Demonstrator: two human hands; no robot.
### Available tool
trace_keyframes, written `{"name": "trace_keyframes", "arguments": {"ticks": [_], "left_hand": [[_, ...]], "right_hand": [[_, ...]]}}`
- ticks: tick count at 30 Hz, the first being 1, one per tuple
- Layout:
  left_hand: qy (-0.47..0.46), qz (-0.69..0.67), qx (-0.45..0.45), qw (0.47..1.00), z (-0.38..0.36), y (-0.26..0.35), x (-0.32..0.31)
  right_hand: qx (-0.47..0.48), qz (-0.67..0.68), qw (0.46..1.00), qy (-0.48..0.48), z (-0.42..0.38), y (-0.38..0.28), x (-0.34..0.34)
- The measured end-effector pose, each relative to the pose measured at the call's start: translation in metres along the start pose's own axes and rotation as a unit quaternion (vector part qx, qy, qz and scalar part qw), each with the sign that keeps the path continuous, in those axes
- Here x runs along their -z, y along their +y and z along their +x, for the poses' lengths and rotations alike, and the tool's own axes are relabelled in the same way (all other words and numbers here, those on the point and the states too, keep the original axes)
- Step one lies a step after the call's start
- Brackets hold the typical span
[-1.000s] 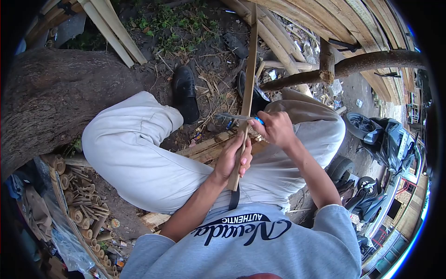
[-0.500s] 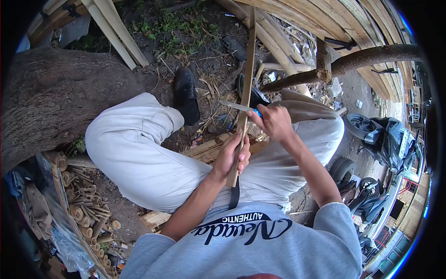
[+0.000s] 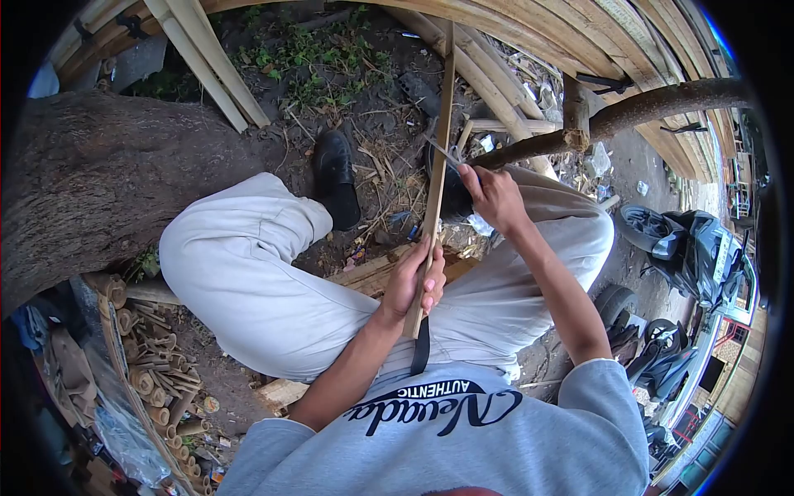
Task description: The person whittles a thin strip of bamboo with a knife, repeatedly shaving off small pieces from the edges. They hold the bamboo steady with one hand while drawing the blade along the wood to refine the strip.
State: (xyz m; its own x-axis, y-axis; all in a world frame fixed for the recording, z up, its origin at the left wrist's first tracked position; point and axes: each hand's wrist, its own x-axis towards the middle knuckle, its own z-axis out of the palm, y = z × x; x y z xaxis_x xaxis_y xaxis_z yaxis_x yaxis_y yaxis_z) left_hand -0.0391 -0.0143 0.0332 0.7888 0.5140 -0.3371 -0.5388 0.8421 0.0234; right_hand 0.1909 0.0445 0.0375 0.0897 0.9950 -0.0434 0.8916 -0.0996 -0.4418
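A long bamboo strip (image 3: 437, 178) runs from my lap up toward the stacked poles at the top. My left hand (image 3: 416, 281) is wrapped round its near end. In my right hand (image 3: 496, 198) is a knife (image 3: 451, 155), its handle mostly hidden by the fingers. The blade lies across the strip, farther up than my left hand, with thin curled shavings beside it. My two legs in pale trousers (image 3: 248, 264) are bent on either side of the strip.
A thick tree trunk (image 3: 99, 174) lies at left, above a pile of cut bamboo pieces (image 3: 157, 372). A branch (image 3: 645, 107) juts in from the right, near stacked bamboo slats (image 3: 579, 33). Motorbikes (image 3: 691, 248) stand at far right.
My right hand and the knife have moved up along the strip, away from my body. Curled shavings now show by the blade. My left hand keeps its grip in nearly the same place.
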Motion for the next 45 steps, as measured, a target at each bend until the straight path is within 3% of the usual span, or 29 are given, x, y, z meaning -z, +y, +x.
{"name": "trace_keyframes", "arguments": {"ticks": [6, 9, 11, 13, 14, 18, 20, 23, 26, 34, 37, 40, 45], "left_hand": [[-0.018, -0.057, -0.002, 0.998, 0.001, -0.002, 0.004], [-0.006, -0.054, 0.011, 0.998, -0.001, -0.005, 0.003], [0.001, -0.046, 0.013, 0.999, 0.001, 0.000, 0.002], [-0.044, -0.082, 0.002, 0.996, 0.000, 0.001, 0.005], [-0.043, -0.084, -0.003, 0.996, -0.001, 0.001, 0.006], [-0.013, -0.026, -0.003, 1.000, -0.001, -0.002, 0.004], [0.011, 0.033, 0.001, 0.999, -0.001, -0.001, 0.002], [0.069, 0.146, 0.008, 0.987, 0.000, -0.001, 0.000], [0.105, 0.162, 0.012, 0.981, 0.002, -0.002, -0.010], [0.105, 0.196, 0.000, 0.975, 0.001, 0.000, -0.012], [0.083, 0.235, 0.011, 0.968, 0.000, 0.003, 0.001], [0.059, 0.149, -0.001, 0.987, -0.005, 0.012, 0.000], [0.096, 0.230, -0.004, 0.968, -0.002, 0.006, -0.006]], "right_hand": [[0.110, -0.018, 0.992, -0.057, -0.037, -0.026, 0.007], [-0.040, -0.039, 0.998, 0.012, 0.000, 0.003, -0.003], [-0.052, -0.028, 0.998, 0.035, 0.001, -0.002, 0.002], [-0.038, -0.008, 0.999, -0.022, -0.022, -0.030, 0.005], [0.017, 0.011, 0.999, -0.043, -0.035, -0.038, 0.006], [0.100, 0.064, 0.988, -0.100, -0.058, -0.047, 0.018], [0.119, -0.004, 0.988, -0.103, -0.053, -0.043, 0.024], [0.063, -0.084, 0.994, -0.030, -0.021, -0.014, 0.010], [-0.004, -0.066, 0.997, -0.028, 0.011, -0.001, 0.008], [0.103, -0.065, 0.988, -0.094, -0.044, -0.039, 0.023], [0.139, -0.017, 0.987, -0.078, -0.029, -0.020, 0.010], [0.149, -0.024, 0.988, -0.036, -0.030, -0.032, 0.007], [0.161, -0.104, 0.981, -0.022, -0.040, -0.026, 0.013]]}}
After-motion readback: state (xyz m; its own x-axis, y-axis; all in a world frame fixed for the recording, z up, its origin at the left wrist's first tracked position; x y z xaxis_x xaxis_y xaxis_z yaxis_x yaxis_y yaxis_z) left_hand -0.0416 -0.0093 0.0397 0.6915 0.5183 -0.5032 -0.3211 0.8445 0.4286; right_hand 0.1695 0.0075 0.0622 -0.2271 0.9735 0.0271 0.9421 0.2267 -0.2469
